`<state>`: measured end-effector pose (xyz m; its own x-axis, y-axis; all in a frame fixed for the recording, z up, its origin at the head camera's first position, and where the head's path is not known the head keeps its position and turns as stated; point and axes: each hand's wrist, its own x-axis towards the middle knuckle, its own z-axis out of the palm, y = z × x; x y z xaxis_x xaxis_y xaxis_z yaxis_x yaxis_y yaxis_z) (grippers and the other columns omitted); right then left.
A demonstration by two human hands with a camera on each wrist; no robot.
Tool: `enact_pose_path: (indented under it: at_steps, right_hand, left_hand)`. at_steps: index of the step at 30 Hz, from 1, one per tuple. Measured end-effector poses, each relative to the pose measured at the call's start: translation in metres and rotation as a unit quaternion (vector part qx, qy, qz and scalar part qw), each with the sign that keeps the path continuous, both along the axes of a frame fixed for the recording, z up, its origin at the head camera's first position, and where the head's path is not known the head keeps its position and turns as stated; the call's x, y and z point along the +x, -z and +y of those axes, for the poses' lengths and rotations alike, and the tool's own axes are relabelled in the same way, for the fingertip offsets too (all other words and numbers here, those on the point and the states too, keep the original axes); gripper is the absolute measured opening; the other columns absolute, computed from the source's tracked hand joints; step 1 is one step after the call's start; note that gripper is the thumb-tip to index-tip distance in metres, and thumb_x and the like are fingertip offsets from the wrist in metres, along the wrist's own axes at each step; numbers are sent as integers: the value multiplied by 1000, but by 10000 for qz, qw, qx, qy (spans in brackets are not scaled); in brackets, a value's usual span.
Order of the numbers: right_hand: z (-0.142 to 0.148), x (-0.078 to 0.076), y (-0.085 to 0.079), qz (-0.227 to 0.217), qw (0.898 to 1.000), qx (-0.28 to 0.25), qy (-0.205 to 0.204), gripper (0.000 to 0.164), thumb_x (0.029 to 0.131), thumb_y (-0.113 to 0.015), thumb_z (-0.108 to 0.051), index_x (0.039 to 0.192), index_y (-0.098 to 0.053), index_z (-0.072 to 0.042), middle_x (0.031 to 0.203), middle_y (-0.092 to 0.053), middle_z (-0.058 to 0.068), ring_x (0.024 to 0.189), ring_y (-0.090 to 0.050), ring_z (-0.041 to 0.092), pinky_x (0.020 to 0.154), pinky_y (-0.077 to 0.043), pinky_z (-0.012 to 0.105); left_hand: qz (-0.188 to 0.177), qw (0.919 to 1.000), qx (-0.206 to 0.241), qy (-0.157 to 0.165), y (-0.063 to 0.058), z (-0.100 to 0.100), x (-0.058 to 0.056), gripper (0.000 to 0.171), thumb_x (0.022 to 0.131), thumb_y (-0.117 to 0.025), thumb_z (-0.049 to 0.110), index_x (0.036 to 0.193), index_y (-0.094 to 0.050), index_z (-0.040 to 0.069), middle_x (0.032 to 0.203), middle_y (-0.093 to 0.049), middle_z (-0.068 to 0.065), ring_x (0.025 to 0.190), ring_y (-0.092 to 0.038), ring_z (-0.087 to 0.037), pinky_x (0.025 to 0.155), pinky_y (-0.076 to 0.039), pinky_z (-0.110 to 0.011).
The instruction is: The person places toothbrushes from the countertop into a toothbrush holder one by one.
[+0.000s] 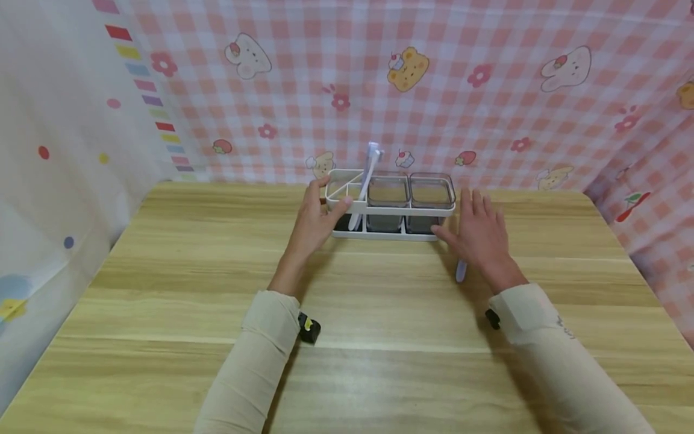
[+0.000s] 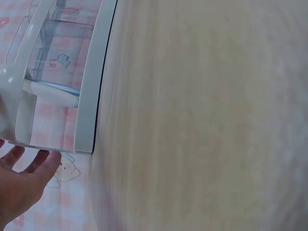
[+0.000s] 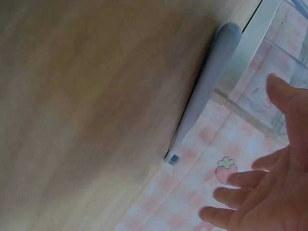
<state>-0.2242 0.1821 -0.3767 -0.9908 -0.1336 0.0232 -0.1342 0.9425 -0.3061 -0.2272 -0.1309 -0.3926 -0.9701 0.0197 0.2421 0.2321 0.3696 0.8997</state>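
A white toothbrush holder [image 1: 412, 211] stands at the back of the table, with two toothbrushes [image 1: 371, 169] upright in its left part and two clear cups [image 1: 388, 190] in the slots beside them. My left hand [image 1: 314, 217] grips the holder's left end, thumb on the front rim and fingers round the side. Off the right end, my right hand [image 1: 482, 232] is spread with straight fingers, thumb near the lower front corner. Another toothbrush [image 3: 207, 82] lies on the table by that corner; in the head view the right hand hides most of it.
A wooden table [image 1: 379, 374] extends in front of the holder. Right behind it hangs a pink checked curtain [image 1: 303, 78], and a white dotted curtain [image 1: 65, 150] hangs on the left. Black wrist cameras [image 1: 309, 329] sit at both cuffs.
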Motion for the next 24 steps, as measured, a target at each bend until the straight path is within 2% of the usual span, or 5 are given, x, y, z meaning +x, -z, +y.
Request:
enact_pose_path:
  at_steps: [9, 13, 17, 20, 24]
  right_hand:
    - [10, -5, 4, -231, 9991, -248, 240, 109, 88, -77, -44, 159, -10, 5, 161, -8, 36, 146, -13, 55, 113, -20, 68]
    - [15, -8, 6, -423, 9968, -612, 284, 111, 86, -80, -38, 159, -8, 6, 160, -9, 37, 145, -14, 56, 112, -21, 68]
    - [21, -13, 9, -625, 9934, -913, 296, 110, 87, -81, -34, 157, -8, 11, 155, -18, 41, 142, -21, 57, 113, -22, 65]
    - [26, -16, 11, -716, 9925, -953, 284, 104, 88, -80, -33, 154, -15, 15, 146, -31, 43, 134, -33, 56, 110, -29, 65]
    - [32, -21, 13, -810, 9901, -1106, 298, 78, 90, -77, -33, 137, -39, 15, 115, -49, 34, 108, -47, 47, 94, -43, 60]
  left_hand:
    - [-9, 10000, -35, 12, -3, 1, 1, 68, 99, -66, 37, 151, -35, 5, 146, -44, -23, 121, -54, -36, 96, -51, -47]
    - [-1, 10000, -67, 13, -2, 0, -1, 68, 99, -65, 37, 151, -35, 5, 145, -44, -24, 120, -54, -36, 95, -50, -48]
    - [-6, 10000, -71, 25, 0, 0, -1, 69, 99, -65, 38, 151, -35, 5, 145, -44, -25, 120, -54, -35, 95, -50, -49]
    - [-16, 10000, -54, 34, 0, 0, -1, 69, 99, -65, 38, 152, -34, 5, 145, -44, -24, 120, -54, -35, 95, -50, -49]
    - [-38, 10000, -39, 14, 0, 0, 0, 69, 99, -64, 39, 152, -34, 6, 144, -45, -23, 120, -54, -34, 94, -51, -48]
